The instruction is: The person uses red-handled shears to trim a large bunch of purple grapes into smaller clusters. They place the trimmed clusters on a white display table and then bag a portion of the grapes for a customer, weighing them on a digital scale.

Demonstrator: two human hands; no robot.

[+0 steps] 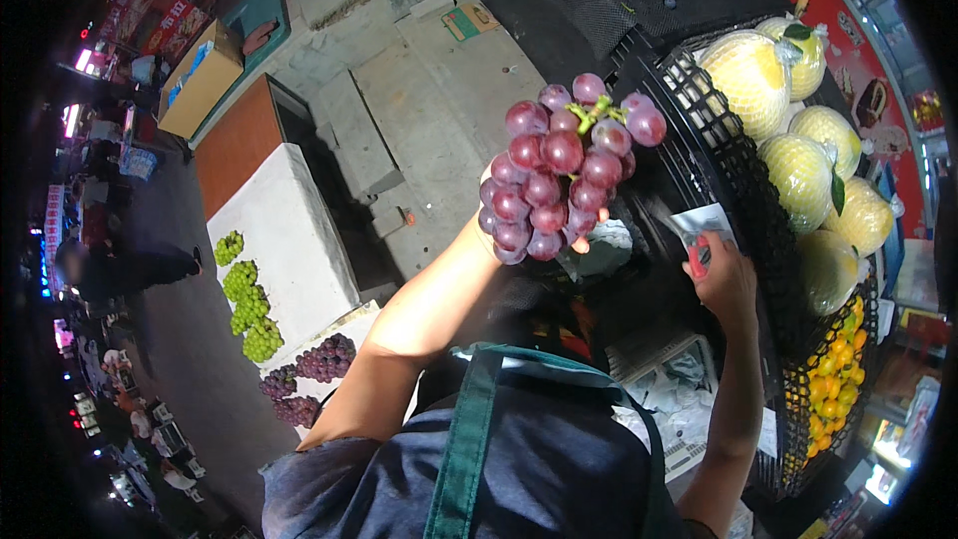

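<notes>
A bunch of red-purple grapes (pixel 550 180) with a green stem rests on my left hand (pixel 488 233), raised in front of me. The palm lies beneath the bunch, mostly hidden, with fingertips showing at its lower right. My right hand (pixel 726 281) grips red-handled scissors (pixel 699 256) beside the black crates; their blades are blurred. A pale paper sheet (pixel 703 221) shows just beyond the scissors. Green grape bunches (pixel 251 307) and dark purple bunches (pixel 326 359) lie on the white-covered table (pixel 292 239) to my left.
Black plastic crates (pixel 703 101) on my right hold net-wrapped pomelos (pixel 748 82) and small orange citrus fruits (pixel 834 389). Below my right arm sits a pale basket (pixel 673 382) with crumpled plastic. A cardboard box (pixel 198 82) stands far left. A person (pixel 127 266) is on the road.
</notes>
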